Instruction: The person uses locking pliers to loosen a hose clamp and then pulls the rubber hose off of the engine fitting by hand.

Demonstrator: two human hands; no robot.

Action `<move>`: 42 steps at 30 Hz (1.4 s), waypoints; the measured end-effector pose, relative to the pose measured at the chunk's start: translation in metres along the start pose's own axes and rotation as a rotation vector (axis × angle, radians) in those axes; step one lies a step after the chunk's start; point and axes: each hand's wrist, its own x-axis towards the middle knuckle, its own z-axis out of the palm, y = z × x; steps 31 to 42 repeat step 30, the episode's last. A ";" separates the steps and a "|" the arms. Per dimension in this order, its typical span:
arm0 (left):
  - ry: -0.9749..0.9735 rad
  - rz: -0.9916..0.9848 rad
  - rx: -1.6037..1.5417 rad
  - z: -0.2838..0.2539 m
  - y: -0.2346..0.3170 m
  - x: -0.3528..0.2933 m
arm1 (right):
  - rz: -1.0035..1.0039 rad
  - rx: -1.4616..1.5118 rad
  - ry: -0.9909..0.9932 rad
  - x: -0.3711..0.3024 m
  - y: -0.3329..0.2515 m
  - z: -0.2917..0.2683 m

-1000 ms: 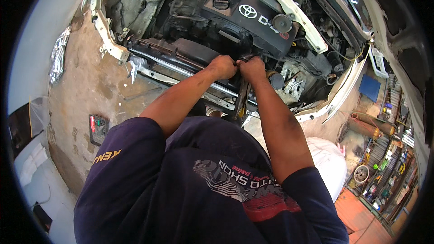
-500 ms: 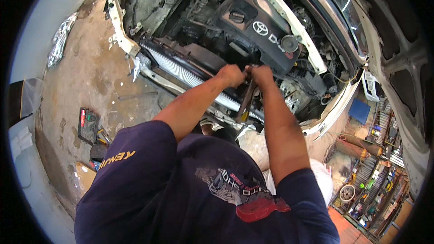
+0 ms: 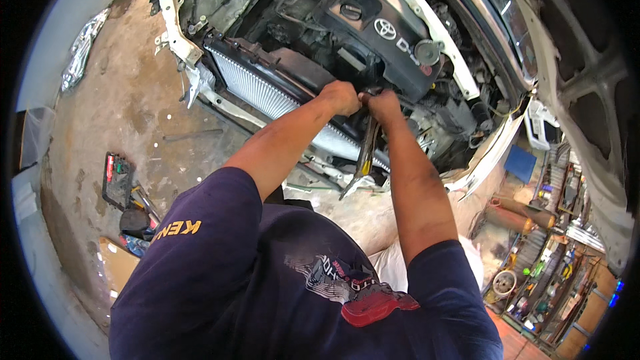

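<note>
Both my hands meet over the front of an open engine bay. My left hand point(image 3: 341, 98) is closed in a fist at the top rear edge of the radiator point(image 3: 257, 87), which has a silver finned face and a black top. Just right of it, my right hand point(image 3: 385, 105) is closed too, its knuckles almost touching the left. Whatever the fingers grip is hidden beneath them. A dark upright bar point(image 3: 367, 147) with a yellow mark runs below my right hand. Behind the hands lies the black engine cover point(image 3: 400, 33) with a round cap on it.
A white metal front frame point(image 3: 175, 27) borders the bay at the left. The raised hood point(image 3: 587, 60) stands at the right. On the floor lie an open black tool case point(image 3: 118, 180) and a cardboard piece point(image 3: 117, 263). A rack of tools and parts point(image 3: 547, 273) fills the lower right.
More of the radiator's silver face shows, and it looks tilted differently. My view has shifted slightly. Both hands stay closed, side by side, in nearly the same place.
</note>
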 end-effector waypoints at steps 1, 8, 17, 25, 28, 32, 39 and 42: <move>0.002 -0.017 0.006 0.006 -0.008 -0.006 | -0.002 -0.004 -0.083 -0.012 -0.018 -0.002; -0.076 0.039 0.006 0.002 0.008 -0.010 | 0.070 -0.072 0.003 -0.003 0.007 -0.007; -0.166 0.181 0.006 0.014 -0.015 0.010 | 0.046 0.028 -0.041 -0.005 0.014 -0.005; -0.251 0.170 0.001 0.007 -0.015 0.009 | 0.127 -0.013 -0.110 0.002 0.011 -0.004; -0.221 0.153 0.017 -0.003 -0.013 0.002 | 0.138 -0.075 -0.057 0.003 -0.006 -0.004; -0.261 0.147 -0.005 -0.012 -0.011 -0.004 | 0.121 -0.081 -0.039 0.000 -0.017 -0.010; -0.261 0.147 -0.005 -0.012 -0.011 -0.004 | 0.121 -0.081 -0.039 0.000 -0.017 -0.010; -0.261 0.147 -0.005 -0.012 -0.011 -0.004 | 0.121 -0.081 -0.039 0.000 -0.017 -0.010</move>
